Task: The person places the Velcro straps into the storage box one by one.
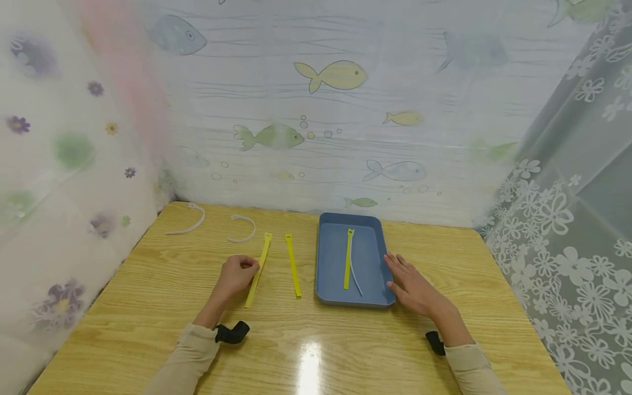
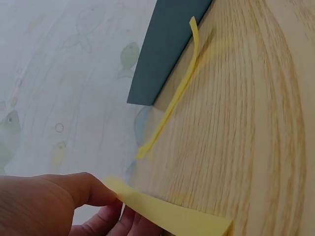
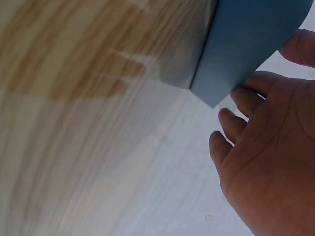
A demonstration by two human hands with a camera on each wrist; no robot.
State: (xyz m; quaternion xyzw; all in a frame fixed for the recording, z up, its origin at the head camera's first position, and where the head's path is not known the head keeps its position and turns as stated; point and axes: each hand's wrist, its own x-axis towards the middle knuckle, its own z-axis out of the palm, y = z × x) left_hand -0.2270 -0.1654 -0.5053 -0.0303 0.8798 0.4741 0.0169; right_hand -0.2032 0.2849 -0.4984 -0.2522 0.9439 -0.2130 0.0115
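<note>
Between thumb and fingers, my left hand pinches a pale yellow hook-and-loop cable tie, also seen as a yellow strap in the left wrist view. A second yellow cable tie lies just to the right, its slotted head pointing away. Farther right is a blue-grey tray. Inside it, a yellow cable tie lies beside a thin white zip tie. My right hand rests its fingers against the tray's right side; in the right wrist view its fingers touch the tray wall.
Two curled white zip ties, one at the far left and one nearer the middle, lie toward the back of the wooden table. A fish-patterned curtain hangs along the back edge, with flowered sheets at both sides.
</note>
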